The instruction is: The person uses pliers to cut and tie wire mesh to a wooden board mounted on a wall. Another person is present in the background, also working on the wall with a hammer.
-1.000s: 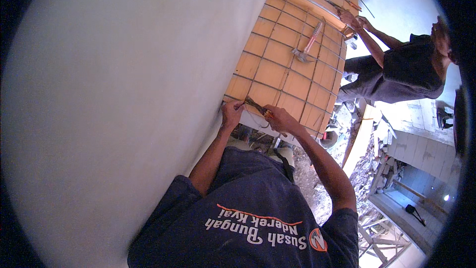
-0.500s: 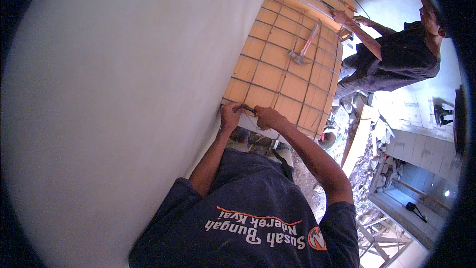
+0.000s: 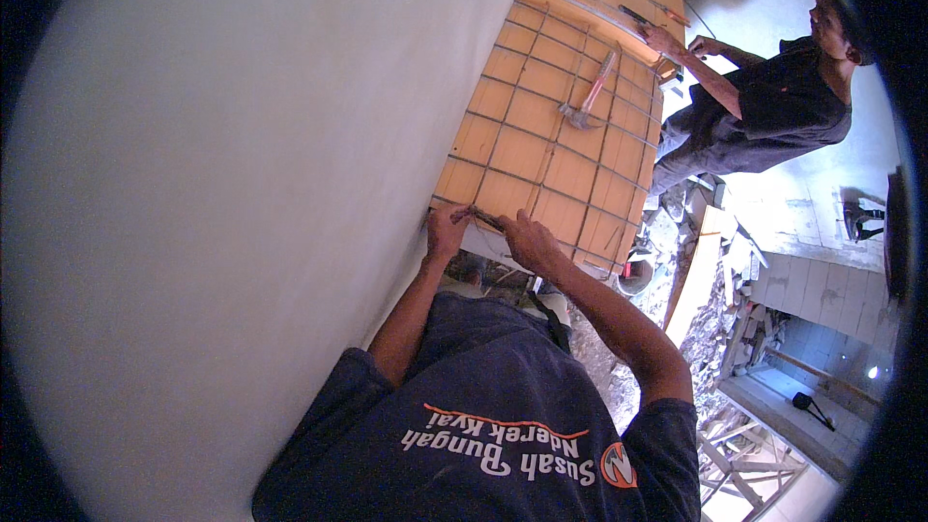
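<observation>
A grid of thin steel bars (image 3: 504, 122) lies over orange formwork boards (image 3: 547, 89). At its near left corner, by the wall, my left hand (image 3: 446, 231) is closed in a pinch around something too small to make out, probably wire at the bar end. My right hand (image 3: 531, 242) grips a dark hand tool like pincers (image 3: 486, 219), whose tip points left and meets the bar beside my left fingers. A thin loop of wire hangs below the tool. Farther up the grid rests a claw hammer (image 3: 594, 92) with a reddish handle.
The pale wall (image 3: 251, 164) rises close along my left side. Across the boards at the far right stands a co-worker (image 3: 783, 101), hands over the far edge near a second orange-handled tool (image 3: 667, 12). Rubble (image 3: 667, 242) and a plank (image 3: 698, 271) lie below on the right.
My right hand has turned slightly on the tool, its knuckles now a little lower. My left hand stays at the same corner. The view has shifted slightly.
</observation>
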`<action>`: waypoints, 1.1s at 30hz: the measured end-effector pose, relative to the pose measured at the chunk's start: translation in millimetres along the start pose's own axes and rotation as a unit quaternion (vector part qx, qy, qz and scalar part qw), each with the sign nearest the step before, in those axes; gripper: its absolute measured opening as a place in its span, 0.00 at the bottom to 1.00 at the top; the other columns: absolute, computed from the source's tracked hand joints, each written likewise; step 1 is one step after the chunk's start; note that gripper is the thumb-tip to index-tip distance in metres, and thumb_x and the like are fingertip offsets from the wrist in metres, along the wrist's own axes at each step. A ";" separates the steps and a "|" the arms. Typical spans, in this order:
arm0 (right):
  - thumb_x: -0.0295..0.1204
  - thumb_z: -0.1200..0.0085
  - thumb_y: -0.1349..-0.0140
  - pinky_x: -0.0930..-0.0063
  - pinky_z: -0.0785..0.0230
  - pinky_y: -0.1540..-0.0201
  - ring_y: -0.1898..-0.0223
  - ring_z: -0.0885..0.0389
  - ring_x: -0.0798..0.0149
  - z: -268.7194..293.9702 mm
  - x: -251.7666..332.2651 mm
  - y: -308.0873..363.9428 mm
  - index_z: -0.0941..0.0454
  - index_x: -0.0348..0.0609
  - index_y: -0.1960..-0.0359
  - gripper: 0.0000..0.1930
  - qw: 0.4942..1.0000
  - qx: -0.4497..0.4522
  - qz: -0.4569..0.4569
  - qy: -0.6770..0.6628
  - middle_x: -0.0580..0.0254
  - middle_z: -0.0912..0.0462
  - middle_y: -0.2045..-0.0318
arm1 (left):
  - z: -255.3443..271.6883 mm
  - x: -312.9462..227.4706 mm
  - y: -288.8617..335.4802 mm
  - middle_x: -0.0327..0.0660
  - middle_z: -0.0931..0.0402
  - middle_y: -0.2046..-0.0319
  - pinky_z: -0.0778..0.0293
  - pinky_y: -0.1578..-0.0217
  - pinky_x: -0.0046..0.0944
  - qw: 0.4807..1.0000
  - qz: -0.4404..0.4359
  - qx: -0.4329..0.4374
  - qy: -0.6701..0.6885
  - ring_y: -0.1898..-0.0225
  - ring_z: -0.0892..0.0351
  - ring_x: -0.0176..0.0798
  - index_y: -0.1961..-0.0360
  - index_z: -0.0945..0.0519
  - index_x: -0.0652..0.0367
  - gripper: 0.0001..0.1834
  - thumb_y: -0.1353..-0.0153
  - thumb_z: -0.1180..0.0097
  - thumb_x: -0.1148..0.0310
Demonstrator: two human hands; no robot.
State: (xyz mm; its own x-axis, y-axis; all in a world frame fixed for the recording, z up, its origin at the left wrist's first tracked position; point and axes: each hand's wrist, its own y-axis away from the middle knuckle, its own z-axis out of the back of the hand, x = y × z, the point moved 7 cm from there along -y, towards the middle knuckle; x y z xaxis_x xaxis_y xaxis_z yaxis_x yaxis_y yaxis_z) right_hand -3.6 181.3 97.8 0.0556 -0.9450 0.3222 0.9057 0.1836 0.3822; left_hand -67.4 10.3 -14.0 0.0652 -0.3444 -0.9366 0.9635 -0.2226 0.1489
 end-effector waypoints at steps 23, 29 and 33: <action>0.30 0.45 0.36 0.57 0.21 0.75 0.75 0.14 0.54 -17.1 -14.9 -14.4 0.26 0.45 0.48 0.15 0.995 0.039 -0.013 -0.094 0.50 0.16 0.74 | 1.4 -21.2 19.6 0.53 0.19 0.72 0.28 0.67 0.53 0.978 -0.052 -0.081 -0.183 0.70 0.19 0.58 0.72 0.18 0.62 0.10 0.40 0.37 0.65; 0.27 0.45 0.36 0.65 0.24 0.85 0.84 0.18 0.61 -2.9 -22.7 -19.8 0.26 0.38 0.57 0.08 0.918 0.175 -0.081 -0.346 0.52 0.20 0.82 | 4.5 -21.4 17.3 0.52 0.17 0.73 0.24 0.65 0.50 0.984 -0.010 -0.038 -0.174 0.69 0.16 0.57 0.69 0.16 0.65 0.10 0.39 0.37 0.66; 0.28 0.45 0.35 0.63 0.23 0.84 0.82 0.16 0.59 11.4 -6.9 -24.0 0.25 0.37 0.56 0.10 0.952 0.165 -0.077 -0.246 0.49 0.19 0.81 | 4.2 -18.4 15.1 0.53 0.16 0.71 0.23 0.63 0.48 0.992 -0.023 -0.022 -0.125 0.67 0.14 0.54 0.66 0.15 0.67 0.10 0.40 0.36 0.69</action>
State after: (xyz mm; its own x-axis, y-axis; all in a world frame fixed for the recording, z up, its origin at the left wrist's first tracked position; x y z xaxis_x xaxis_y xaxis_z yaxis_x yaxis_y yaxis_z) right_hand -30.6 186.5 96.2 -0.3437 -0.7414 0.5764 0.7012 0.2057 0.6827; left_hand -55.2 9.5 6.8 -0.0403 -0.5520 -0.8329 0.9746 -0.2055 0.0890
